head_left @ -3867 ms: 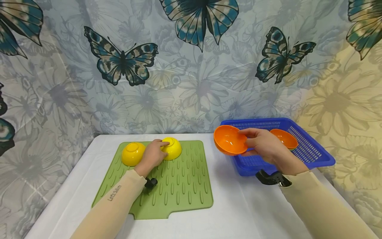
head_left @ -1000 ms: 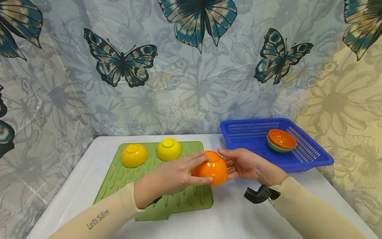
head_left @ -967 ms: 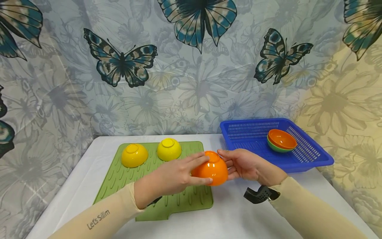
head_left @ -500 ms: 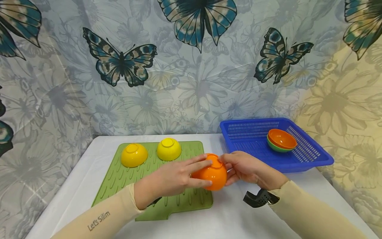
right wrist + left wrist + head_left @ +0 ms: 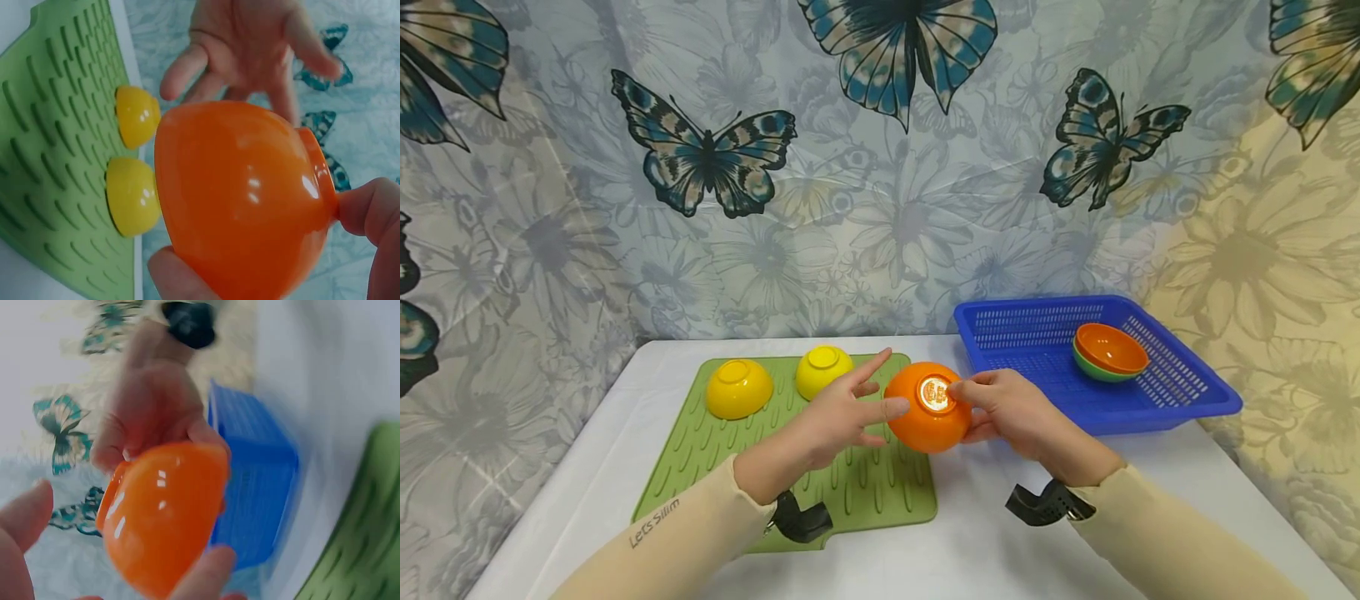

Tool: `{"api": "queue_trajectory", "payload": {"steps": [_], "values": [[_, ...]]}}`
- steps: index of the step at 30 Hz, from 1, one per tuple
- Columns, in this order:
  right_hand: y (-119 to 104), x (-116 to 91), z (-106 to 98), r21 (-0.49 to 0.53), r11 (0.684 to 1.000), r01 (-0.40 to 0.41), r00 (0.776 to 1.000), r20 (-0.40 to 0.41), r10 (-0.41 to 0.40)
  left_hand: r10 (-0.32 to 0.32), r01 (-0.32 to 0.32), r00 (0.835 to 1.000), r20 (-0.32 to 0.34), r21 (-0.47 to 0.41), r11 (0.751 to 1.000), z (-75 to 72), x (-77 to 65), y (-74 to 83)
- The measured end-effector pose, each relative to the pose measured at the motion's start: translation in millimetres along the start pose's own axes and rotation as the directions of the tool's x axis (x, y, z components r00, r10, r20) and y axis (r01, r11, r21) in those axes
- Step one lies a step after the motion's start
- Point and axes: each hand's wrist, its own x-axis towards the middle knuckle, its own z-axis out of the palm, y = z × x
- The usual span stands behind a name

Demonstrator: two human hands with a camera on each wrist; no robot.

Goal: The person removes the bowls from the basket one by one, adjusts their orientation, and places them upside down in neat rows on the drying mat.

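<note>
An orange bowl (image 5: 919, 432) is held up between the hands, its base with a foot ring turned toward the head camera. My right hand (image 5: 1018, 412) grips it, thumb at the foot ring and fingers at the rim side, as the right wrist view shows on the bowl (image 5: 237, 187). Beside its left side, my left hand (image 5: 835, 421) has its fingers spread; whether a fingertip touches the bowl I cannot tell. Two yellow bowls, one deeper yellow (image 5: 737, 392) and one lighter (image 5: 820, 372), stand upside down on a green drying mat (image 5: 880, 492).
At the right, a blue basket (image 5: 1022, 333) holds another orange bowl (image 5: 1108, 348) nested in a green bowl (image 5: 1097, 372). White cloth (image 5: 1000, 550) covers the table, and a butterfly-patterned curtain (image 5: 910, 250) hangs behind it.
The orange bowl has gone from mouth-up over the basket to base-up near the mat. My left hand has released it and drawn slightly left; my right hand now grips its foot ring.
</note>
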Motion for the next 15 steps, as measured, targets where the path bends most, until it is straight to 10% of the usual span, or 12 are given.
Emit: {"api": "queue_trajectory", "payload": {"steps": [4,15], "values": [[-0.3,-0.3,6.0,-0.046,0.999,0.025,0.999,-0.031,-0.027,-0.091,0.093,0.996,0.02,-0.229,0.969,0.2,6.8,-3.0],[0.5,0.8,16.8,-0.096,0.995,0.03,0.994,-0.098,-0.04,-0.163,0.144,0.984,-0.072,-0.217,0.966,4.2,12.3,-11.6]]}}
